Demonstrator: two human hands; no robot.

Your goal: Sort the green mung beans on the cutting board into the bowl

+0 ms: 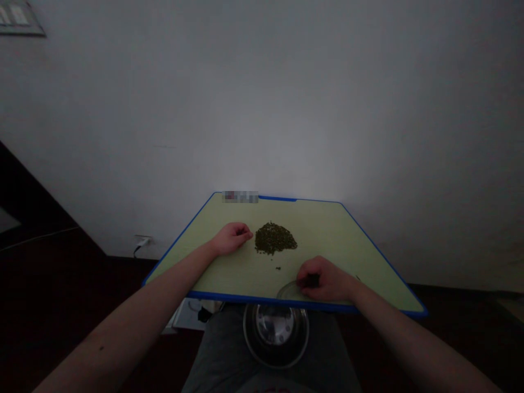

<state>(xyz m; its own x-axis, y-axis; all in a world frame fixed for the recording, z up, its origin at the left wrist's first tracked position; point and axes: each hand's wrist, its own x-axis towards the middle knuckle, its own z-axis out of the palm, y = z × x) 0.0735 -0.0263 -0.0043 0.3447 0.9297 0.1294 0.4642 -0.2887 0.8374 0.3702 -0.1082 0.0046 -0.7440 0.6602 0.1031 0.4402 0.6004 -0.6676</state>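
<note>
Our curled left hand [231,238] just beside the dark-green granule heap [275,238] on the blue-edged pale-green board [335,245] could scatter it if nudged; our right hand [323,279] is closed, holding what we cannot tell.

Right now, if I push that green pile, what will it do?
The green pile looks like loose little grains, so it would probably spread, not slide as one lump. A few stray bits beside it suggest they scatter easily.

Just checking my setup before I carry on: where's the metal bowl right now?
In the head view, the stainless steel bowl sits at bottom centre on the person's grey-clad lap, just below the near blue edge of the pale green cutting board.
</note>
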